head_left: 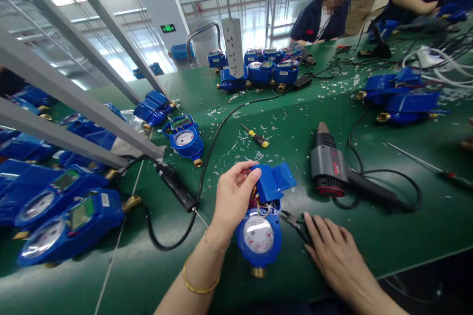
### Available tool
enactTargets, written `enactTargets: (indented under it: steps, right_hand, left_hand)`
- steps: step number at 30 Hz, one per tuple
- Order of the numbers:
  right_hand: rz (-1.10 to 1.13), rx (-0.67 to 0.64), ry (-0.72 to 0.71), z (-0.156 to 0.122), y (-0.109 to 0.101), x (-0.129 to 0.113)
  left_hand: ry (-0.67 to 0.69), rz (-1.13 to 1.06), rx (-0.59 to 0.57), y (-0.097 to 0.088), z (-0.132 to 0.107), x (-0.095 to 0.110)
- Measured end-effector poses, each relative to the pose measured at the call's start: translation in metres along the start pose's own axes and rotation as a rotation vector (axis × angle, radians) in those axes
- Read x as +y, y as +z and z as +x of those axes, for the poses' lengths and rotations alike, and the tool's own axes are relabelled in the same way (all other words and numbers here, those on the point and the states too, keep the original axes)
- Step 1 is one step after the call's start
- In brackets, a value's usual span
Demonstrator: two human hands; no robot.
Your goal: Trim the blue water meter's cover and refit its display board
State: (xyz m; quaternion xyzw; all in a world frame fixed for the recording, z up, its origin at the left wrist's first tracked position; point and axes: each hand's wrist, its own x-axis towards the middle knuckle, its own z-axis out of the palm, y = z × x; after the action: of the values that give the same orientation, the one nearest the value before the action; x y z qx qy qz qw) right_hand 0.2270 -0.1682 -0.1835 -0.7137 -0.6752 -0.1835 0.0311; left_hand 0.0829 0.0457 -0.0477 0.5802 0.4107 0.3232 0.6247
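A blue water meter (pixel 258 236) with a round white dial and a brass fitting stands in front of me. Its blue cover (pixel 269 183) is tipped up, baring thin coloured wires (pixel 255 201). My left hand (pixel 236 189) is closed, pinching the cover's left edge between thumb and fingers. To the meter's right, my right hand (pixel 334 243) lies palm down on the table with its fingers stretched out. Diagonal cutters (pixel 291 219) lie beside the meter, jaws toward it; their handles run under this hand and are partly hidden.
A heat gun (pixel 328 165) stands at right, near a long screwdriver (pixel 417 157). A yellow-black screwdriver (pixel 254 136) lies ahead. A black corded tool (pixel 177 187) and several blue meters (pixel 81 216) are at left. A power strip (pixel 233 47) hangs ahead; co-workers sit across the table.
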Motion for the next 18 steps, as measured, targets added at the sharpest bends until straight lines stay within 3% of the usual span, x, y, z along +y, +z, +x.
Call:
enactTargets:
  steps: [4, 8, 13, 18]
  right_hand:
    - [0.098, -0.029, 0.001, -0.001, -0.013, 0.026]
    - [0.288, -0.020, 0.065, 0.020, -0.066, 0.081]
    - [0.054, -0.064, -0.296, 0.073, -0.141, 0.136]
    - [-0.139, -0.024, -0.558, 0.117, -0.166, 0.139]
  left_hand:
    - [0.023, 0.133, -0.105, 0.009, 0.006, 0.003]
    - [0.044, 0.209, -0.151, 0.016, 0.010, -0.002]
    - [0.072, 0.188, -0.196, 0.020, 0.013, -0.009]
    - [0.072, 0.170, -0.197, 0.020, 0.014, -0.010]
